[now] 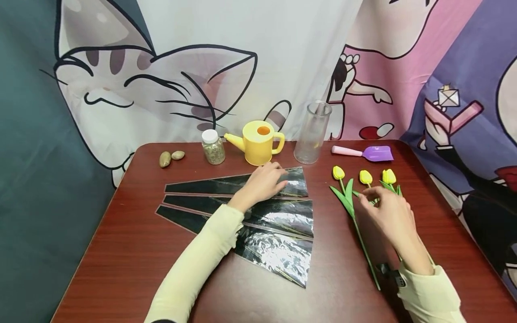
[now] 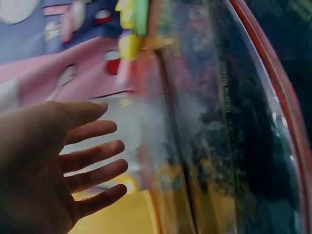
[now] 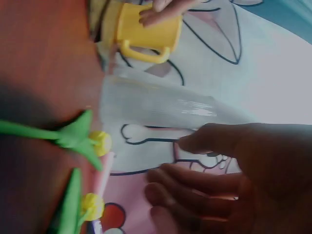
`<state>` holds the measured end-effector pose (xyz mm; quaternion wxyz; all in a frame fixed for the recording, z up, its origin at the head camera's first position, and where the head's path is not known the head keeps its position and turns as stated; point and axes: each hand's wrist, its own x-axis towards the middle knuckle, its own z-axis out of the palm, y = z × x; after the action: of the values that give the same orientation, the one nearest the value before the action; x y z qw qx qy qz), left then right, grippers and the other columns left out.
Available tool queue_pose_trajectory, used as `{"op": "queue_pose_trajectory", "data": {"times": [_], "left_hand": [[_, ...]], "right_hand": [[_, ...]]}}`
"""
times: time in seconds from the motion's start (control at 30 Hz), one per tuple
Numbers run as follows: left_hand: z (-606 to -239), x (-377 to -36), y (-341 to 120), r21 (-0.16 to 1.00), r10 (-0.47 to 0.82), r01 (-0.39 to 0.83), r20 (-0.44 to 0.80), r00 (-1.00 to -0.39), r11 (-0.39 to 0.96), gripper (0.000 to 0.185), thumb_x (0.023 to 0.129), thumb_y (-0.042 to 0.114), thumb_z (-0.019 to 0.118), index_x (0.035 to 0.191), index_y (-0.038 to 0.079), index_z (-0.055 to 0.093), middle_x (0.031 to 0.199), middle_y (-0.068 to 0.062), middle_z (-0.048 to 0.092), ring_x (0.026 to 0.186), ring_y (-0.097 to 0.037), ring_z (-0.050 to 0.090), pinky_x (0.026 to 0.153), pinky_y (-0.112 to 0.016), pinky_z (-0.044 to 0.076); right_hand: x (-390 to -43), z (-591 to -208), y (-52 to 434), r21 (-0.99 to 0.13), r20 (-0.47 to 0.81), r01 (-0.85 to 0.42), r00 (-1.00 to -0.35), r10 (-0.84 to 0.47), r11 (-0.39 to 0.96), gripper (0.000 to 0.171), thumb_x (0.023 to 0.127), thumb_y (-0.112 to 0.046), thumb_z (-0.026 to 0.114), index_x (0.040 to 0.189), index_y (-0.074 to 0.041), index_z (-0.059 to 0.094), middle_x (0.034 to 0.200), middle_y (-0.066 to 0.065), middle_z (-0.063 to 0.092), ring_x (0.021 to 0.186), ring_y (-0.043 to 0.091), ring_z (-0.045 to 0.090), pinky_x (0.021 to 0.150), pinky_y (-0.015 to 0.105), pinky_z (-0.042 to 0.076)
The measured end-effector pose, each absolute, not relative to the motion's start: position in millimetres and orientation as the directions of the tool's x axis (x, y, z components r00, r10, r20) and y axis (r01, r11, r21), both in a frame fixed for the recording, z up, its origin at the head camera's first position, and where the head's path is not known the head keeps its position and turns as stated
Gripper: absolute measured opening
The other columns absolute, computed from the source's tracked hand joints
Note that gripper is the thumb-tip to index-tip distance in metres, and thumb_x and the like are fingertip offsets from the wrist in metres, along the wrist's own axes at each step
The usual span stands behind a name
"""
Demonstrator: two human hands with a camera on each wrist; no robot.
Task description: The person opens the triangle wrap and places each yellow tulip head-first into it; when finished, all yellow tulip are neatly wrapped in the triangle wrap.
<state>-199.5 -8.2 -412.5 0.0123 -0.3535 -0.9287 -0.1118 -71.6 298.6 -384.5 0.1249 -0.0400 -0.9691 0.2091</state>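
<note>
My left hand (image 1: 261, 183) is above the topmost of three dark, glossy plastic sleeves (image 1: 282, 224), its fingers extended and holding nothing. The sleeves lie fanned out on the table, their wide ends toward the right. At the right, my right hand (image 1: 391, 214) hovers over the yellow tulips with loosely bent fingers and nothing in its grasp. The leftmost tulip (image 1: 338, 172) lies with its long green stem toward the front; the middle tulip (image 1: 365, 176) and right tulip (image 1: 388, 176) are partly hidden by the hand. A clear glass vase (image 3: 156, 102) stands beyond in the right wrist view.
Along the table's back edge stand a jar with a white lid (image 1: 213, 148) and a yellow watering can (image 1: 258, 146). Two brown stones (image 1: 164, 159) lie at the back left. A purple toy shovel (image 1: 377, 153) lies behind the tulips. A printed curtain (image 1: 282, 67) hangs behind the table.
</note>
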Motion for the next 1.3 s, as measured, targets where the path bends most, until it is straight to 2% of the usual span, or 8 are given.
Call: {"op": "queue_pose_trajectory", "data": {"times": [0.2,0.37,0.5,0.83,1.1,1.3], "left_hand": [[-425.7,-217.8,20.4,0.122,0.645,0.644,0.033,-0.763,0.755,0.032,0.096,0.036,0.063,0.122,0.020,0.070,0.113,-0.003,0.059,0.103,-0.024,0.053,0.080,-0.038,0.047],[-434.9,-221.7,26.3,0.134,0.623,0.618,0.004,-0.782,0.775,0.028,0.094,0.037,0.066,0.117,0.023,0.073,0.109,-0.002,0.058,0.103,-0.023,0.051,0.078,-0.038,0.047],[-440.0,-222.6,25.4,0.151,0.624,0.622,0.034,-0.780,0.769,0.021,0.092,0.035,0.069,0.108,0.024,0.075,0.103,-0.003,0.059,0.099,-0.024,0.053,0.077,-0.039,0.048],[-447.2,-226.9,26.4,0.210,0.598,0.612,0.131,-0.791,0.762,0.008,0.090,0.029,0.072,0.091,0.027,0.080,0.092,0.004,0.064,0.090,-0.019,0.056,0.077,-0.036,0.049],[-449.2,-227.7,27.5,0.223,0.588,0.608,0.154,-0.794,0.762,0.006,0.089,0.023,0.074,0.089,0.023,0.080,0.089,0.005,0.064,0.090,-0.018,0.058,0.080,-0.034,0.049],[-448.8,-226.5,25.7,0.235,0.577,0.607,0.189,-0.795,0.759,0.005,0.087,0.028,0.076,0.087,0.024,0.079,0.088,0.006,0.063,0.090,-0.016,0.059,0.079,-0.034,0.049]], "right_hand": [[-62.5,-402.6,302.7,-0.372,0.099,0.060,-0.990,0.104,0.926,0.027,0.087,-0.033,0.073,0.095,-0.007,0.075,0.084,0.015,0.071,0.075,0.042,0.063,0.056,0.049,0.043],[-57.6,-411.3,304.1,-0.379,0.017,0.082,-0.995,0.096,0.922,0.026,0.085,-0.034,0.075,0.091,-0.008,0.076,0.078,0.010,0.070,0.069,0.035,0.062,0.053,0.043,0.043],[-54.9,-414.2,304.5,-0.389,-0.042,0.111,-0.994,0.102,0.915,0.027,0.085,-0.036,0.075,0.090,-0.010,0.076,0.077,0.005,0.069,0.067,0.029,0.061,0.051,0.039,0.040],[-51.2,-419.9,307.7,-0.406,-0.046,0.097,-0.995,0.085,0.909,0.021,0.083,-0.035,0.077,0.083,-0.015,0.075,0.071,-0.003,0.066,0.064,0.021,0.057,0.054,0.037,0.039],[-52.9,-424.3,308.2,-0.431,-0.065,0.100,-0.995,0.079,0.897,0.019,0.084,-0.033,0.077,0.080,-0.014,0.075,0.062,-0.008,0.061,0.059,0.016,0.052,0.054,0.035,0.037],[-56.1,-425.0,308.1,-0.431,-0.089,0.108,-0.993,0.077,0.896,0.017,0.086,-0.031,0.075,0.079,-0.015,0.074,0.058,-0.008,0.058,0.058,0.015,0.052,0.054,0.034,0.037]]}}
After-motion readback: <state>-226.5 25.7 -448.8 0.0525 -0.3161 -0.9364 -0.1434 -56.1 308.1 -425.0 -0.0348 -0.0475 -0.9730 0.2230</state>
